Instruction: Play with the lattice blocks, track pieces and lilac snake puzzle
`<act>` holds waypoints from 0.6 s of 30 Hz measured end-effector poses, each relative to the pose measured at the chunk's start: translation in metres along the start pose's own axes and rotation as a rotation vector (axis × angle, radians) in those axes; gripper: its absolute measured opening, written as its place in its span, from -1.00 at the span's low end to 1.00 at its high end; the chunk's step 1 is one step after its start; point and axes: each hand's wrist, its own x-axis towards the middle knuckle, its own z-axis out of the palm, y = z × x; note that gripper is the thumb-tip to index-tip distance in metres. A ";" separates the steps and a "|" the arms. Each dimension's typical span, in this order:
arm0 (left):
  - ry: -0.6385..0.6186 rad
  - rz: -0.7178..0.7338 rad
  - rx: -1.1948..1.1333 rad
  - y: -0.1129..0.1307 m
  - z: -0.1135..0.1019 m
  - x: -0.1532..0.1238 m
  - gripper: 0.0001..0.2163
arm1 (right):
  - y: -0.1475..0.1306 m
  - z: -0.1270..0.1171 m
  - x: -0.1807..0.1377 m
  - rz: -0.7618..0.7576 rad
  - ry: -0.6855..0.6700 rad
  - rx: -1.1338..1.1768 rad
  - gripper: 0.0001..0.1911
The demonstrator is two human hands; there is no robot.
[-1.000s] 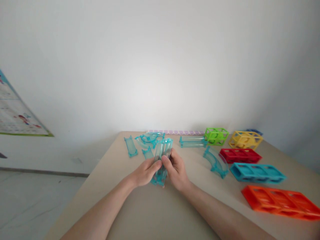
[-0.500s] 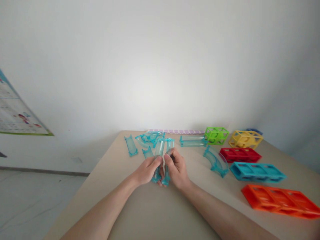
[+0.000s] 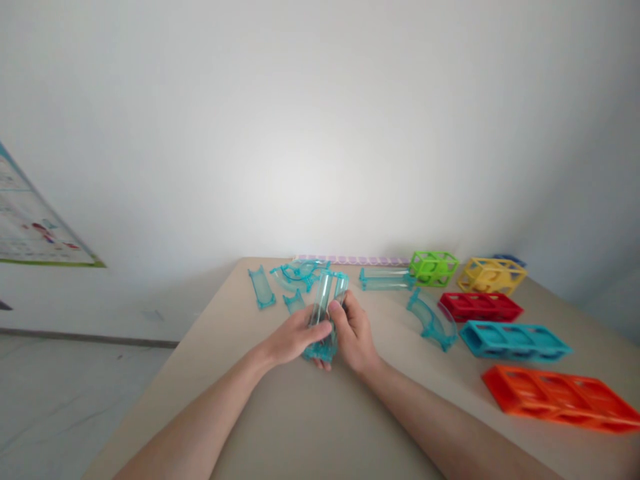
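Observation:
Over the middle of the table, a pair of translucent blue marble-run track pieces (image 3: 323, 297) is held lengthwise, pressed together so that their edges meet. My left hand (image 3: 296, 338) is closed on them from the left, its thumb lying across the front and some fingertips showing below. My right hand (image 3: 353, 331) is closed round the right side, with the thumb on the near face. Just behind my left hand lies a short blue track piece (image 3: 294, 303), partly hidden. Curved blue track pieces (image 3: 301, 272) overlap at the back.
On the table (image 3: 280, 427), a straight track piece (image 3: 262, 288) lies left and another track piece (image 3: 385, 280) at the back. Rightward are a curved track (image 3: 433, 320) and green (image 3: 433, 269), yellow (image 3: 493, 275), red (image 3: 481, 307), teal (image 3: 515, 341) and orange frame blocks (image 3: 560, 398).
Half a second ago the two track pieces were slightly apart, one in each hand. They have come together, and my left thumb has moved right across them.

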 end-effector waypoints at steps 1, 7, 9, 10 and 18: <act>-0.040 0.014 -0.007 0.001 -0.002 0.000 -0.53 | 0.001 0.000 0.001 0.010 0.032 0.014 -0.71; -0.066 0.025 -0.001 -0.001 -0.007 0.002 -0.52 | 0.006 -0.001 0.005 0.062 0.103 0.102 -0.71; -0.059 0.016 0.005 -0.002 -0.008 0.003 -0.50 | 0.005 -0.001 0.005 0.060 0.103 0.085 -0.72; -0.058 0.016 0.006 -0.002 -0.008 0.003 -0.49 | 0.004 -0.002 0.005 0.055 0.109 0.075 -0.72; -0.072 0.024 0.012 0.001 -0.010 0.003 -0.45 | 0.003 -0.003 0.006 0.021 0.190 0.050 -0.78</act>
